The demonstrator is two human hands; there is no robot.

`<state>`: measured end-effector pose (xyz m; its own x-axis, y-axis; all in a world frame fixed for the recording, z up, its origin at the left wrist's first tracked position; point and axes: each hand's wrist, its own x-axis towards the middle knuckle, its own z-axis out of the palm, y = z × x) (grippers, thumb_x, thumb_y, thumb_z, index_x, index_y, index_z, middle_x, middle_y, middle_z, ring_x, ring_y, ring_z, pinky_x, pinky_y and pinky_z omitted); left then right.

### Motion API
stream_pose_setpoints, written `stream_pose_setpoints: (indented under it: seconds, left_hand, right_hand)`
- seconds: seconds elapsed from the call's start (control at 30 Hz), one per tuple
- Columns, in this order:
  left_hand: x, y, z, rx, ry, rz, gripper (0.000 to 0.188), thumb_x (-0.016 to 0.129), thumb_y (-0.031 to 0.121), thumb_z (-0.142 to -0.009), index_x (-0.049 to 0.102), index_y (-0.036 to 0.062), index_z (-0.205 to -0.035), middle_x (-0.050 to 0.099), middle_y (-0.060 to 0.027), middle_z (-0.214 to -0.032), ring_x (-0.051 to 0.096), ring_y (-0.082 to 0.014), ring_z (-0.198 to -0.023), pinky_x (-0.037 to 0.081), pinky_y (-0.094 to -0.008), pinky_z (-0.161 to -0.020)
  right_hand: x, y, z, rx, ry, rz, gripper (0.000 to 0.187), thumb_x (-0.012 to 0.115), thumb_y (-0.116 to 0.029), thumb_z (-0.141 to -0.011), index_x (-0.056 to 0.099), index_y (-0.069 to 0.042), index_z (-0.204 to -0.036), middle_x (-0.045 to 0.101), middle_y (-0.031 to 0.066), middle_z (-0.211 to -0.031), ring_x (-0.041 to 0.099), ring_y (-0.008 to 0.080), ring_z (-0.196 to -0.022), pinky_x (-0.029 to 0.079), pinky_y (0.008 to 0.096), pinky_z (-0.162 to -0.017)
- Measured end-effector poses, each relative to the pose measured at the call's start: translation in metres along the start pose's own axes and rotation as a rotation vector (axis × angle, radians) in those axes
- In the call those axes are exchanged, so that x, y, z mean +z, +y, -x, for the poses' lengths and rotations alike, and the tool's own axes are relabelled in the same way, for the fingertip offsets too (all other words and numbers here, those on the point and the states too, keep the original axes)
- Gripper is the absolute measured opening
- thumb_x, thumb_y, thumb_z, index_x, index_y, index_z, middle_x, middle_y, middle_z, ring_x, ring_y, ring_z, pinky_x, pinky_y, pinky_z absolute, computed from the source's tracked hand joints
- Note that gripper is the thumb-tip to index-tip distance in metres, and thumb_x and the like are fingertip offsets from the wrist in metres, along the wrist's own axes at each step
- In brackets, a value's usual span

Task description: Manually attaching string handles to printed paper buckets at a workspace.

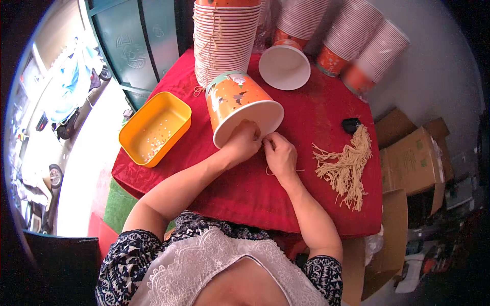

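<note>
An orange paper bucket [237,97] with printed pictures lies tilted on the red cloth, its white mouth facing me. My left hand [244,140] reaches into the mouth with its fingers curled near the lower right of the rim; what they grip is hidden. Just outside that rim, my right hand [279,155] is closed in a pinch on a thin beige cord [300,170], whose loose end shows beside the wrist. The two hands are close together. A bundle of similar beige cords [352,163] lies to the right, a black piece at its top.
Left of the bucket stands a yellow plastic tray [171,140] holding small white pieces. Behind it rises a tall bucket stack [224,41] with cords hanging down. Another bucket [284,66] and wrapped stacks [352,30] stand at the back right. Cardboard boxes [411,160] sit beyond the table's right edge.
</note>
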<state>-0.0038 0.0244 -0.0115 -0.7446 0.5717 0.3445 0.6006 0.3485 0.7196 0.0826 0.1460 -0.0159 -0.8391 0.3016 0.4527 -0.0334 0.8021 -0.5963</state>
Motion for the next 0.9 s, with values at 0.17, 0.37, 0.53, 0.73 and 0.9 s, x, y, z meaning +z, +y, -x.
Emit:
stream_pose_setpoints:
  seconds: [0.17,0.37,0.53,0.73,0.9]
  left_hand:
    - [-0.007,0.007,0.0,0.006,-0.015,-0.032,0.012,0.058,0.003,-0.071,0.065,-0.0056,-0.073,0.063,-0.0262,-0.074,0.064,-0.04,-0.073,0.05,-0.0448,-0.067]
    - [-0.008,0.008,0.001,-0.012,-0.067,-0.036,0.011,0.056,0.001,-0.066,0.066,-0.0045,-0.069,0.063,-0.0262,-0.074,0.064,-0.0395,-0.072,0.051,-0.0456,-0.066]
    - [-0.005,-0.003,0.002,0.018,-0.039,-0.032,0.012,0.056,0.001,-0.065,0.066,-0.005,-0.069,0.063,-0.0268,-0.073,0.063,-0.04,-0.072,0.051,-0.0457,-0.067]
    - [-0.004,0.005,-0.001,0.033,-0.074,-0.09,0.012,0.057,0.001,-0.066,0.067,-0.0052,-0.07,0.063,-0.0272,-0.073,0.063,-0.041,-0.073,0.051,-0.0462,-0.067]
    - [-0.007,0.006,-0.002,0.005,-0.093,-0.089,0.012,0.058,0.002,-0.066,0.067,-0.0053,-0.068,0.062,-0.0268,-0.07,0.063,-0.0408,-0.07,0.051,-0.0464,-0.065]
  right_hand:
    - [0.001,-0.004,0.001,-0.005,0.05,0.005,0.006,0.062,-0.008,-0.084,0.064,-0.003,-0.088,0.067,0.0156,-0.083,0.066,0.0348,-0.076,0.05,0.0415,-0.065]
    - [0.002,-0.006,0.001,-0.02,0.07,0.028,0.006,0.063,-0.007,-0.084,0.061,-0.004,-0.089,0.067,0.0169,-0.08,0.066,0.0357,-0.075,0.05,0.0434,-0.064]
    - [0.004,-0.011,0.0,-0.051,0.066,0.05,0.009,0.063,-0.007,-0.084,0.058,-0.004,-0.091,0.067,0.0166,-0.079,0.066,0.0358,-0.073,0.05,0.0441,-0.062]
    - [0.004,-0.006,0.0,-0.046,0.058,0.041,0.011,0.063,-0.005,-0.084,0.057,-0.004,-0.092,0.066,0.0164,-0.077,0.066,0.036,-0.072,0.05,0.0445,-0.06]
    - [0.005,-0.006,-0.001,-0.071,0.049,0.071,0.011,0.063,-0.004,-0.084,0.057,-0.004,-0.093,0.067,0.0168,-0.078,0.066,0.0363,-0.073,0.051,0.0445,-0.06]
